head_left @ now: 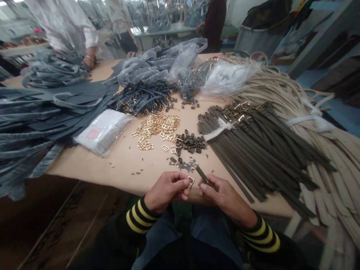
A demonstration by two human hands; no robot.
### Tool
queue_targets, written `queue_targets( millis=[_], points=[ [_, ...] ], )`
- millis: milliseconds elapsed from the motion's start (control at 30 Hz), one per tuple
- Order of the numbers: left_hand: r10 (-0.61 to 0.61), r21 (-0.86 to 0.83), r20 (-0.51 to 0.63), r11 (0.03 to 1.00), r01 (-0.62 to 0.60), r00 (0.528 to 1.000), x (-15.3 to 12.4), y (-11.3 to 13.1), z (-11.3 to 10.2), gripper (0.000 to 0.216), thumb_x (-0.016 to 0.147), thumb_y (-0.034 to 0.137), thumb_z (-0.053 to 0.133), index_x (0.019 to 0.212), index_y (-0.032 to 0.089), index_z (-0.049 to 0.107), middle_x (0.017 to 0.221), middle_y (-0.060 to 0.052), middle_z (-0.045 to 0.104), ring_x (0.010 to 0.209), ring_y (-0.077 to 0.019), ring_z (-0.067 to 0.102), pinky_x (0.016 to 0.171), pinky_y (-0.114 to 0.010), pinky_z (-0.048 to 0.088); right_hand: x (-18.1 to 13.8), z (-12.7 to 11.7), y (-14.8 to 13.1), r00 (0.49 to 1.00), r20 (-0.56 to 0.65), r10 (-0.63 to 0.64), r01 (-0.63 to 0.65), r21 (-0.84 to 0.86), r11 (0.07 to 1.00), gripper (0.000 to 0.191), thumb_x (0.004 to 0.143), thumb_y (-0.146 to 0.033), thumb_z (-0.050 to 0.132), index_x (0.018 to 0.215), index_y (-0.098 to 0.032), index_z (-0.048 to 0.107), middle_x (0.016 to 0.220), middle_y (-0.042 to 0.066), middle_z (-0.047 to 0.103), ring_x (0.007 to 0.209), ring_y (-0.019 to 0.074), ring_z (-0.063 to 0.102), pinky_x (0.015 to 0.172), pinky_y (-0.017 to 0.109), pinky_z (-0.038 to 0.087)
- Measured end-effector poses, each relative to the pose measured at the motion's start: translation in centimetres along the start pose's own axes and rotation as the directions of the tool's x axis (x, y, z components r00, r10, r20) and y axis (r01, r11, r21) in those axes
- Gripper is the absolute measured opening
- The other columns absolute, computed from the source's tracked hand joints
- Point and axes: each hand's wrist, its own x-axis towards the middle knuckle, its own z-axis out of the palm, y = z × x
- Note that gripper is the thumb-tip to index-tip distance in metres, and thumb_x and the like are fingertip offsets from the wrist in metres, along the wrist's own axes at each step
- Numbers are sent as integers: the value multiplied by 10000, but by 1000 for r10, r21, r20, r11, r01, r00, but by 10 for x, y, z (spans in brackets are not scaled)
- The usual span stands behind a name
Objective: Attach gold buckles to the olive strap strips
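Between thumb and fingers, my left hand (171,186) pinches a small gold buckle (191,182) at the table's front edge. My right hand (221,190) grips a short dark olive strap (203,174), its flat end pointing up and left. The buckle and the strap are a little apart. Just beyond my hands lie small dark slivers (187,165) and a heap of dark strap loops (191,143). A pile of loose gold buckles (159,127) is spread behind them to the left.
A bundle of dark olive straps (239,142) lies right, beside long beige strips (298,101). Left are a clear plastic packet (102,131) and dark blue pieces (25,116). Plastic-wrapped strips (152,67) lie farther back. A person in white (67,26) stands across the table.
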Motion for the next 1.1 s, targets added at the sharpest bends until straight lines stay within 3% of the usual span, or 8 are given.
queue_targets(
  millis=[200, 567, 800, 1100],
  points=[
    [-29, -91, -32, 996, 26, 999, -17, -37, 15, 222, 599, 284, 688, 681, 85, 631, 561, 5, 590, 465, -41, 510, 473, -146, 423, -15, 14, 10, 999, 41, -4, 4, 7, 1000, 302, 782, -405, 453, 645, -141, 505, 581, -16, 478, 541, 90, 416, 509, 203, 337],
    [-2, -299, 1, 954, 2, 1000, -38, -52, 28, 223, 640, 257, 668, 765, 75, 643, 699, -60, 651, 576, -68, 571, 561, -146, 469, -33, 23, 2, 994, 11, 113, -113, 174, 978, 270, 756, -388, 503, 644, -144, 473, 530, -39, 489, 375, 31, 315, 366, 177, 231],
    [99, -367, -191, 915, -165, 977, -41, -66, 38, 174, 604, 194, 690, 674, 86, 573, 581, -7, 611, 513, -56, 539, 498, -140, 428, -40, 31, 10, 997, -38, 74, -65, 195, 979, 247, 765, -369, 497, 685, -136, 490, 593, -8, 565, 377, 32, 346, 378, 174, 272],
    [64, -404, -319, 893, -197, 945, -38, -78, 39, 218, 563, 199, 717, 698, 101, 577, 538, 34, 582, 437, -34, 507, 416, -120, 414, -48, 38, 18, 994, 85, 74, -81, 88, 993, 227, 777, -339, 479, 703, -132, 536, 551, -19, 535, 408, 46, 365, 404, 177, 280]
  ],
)
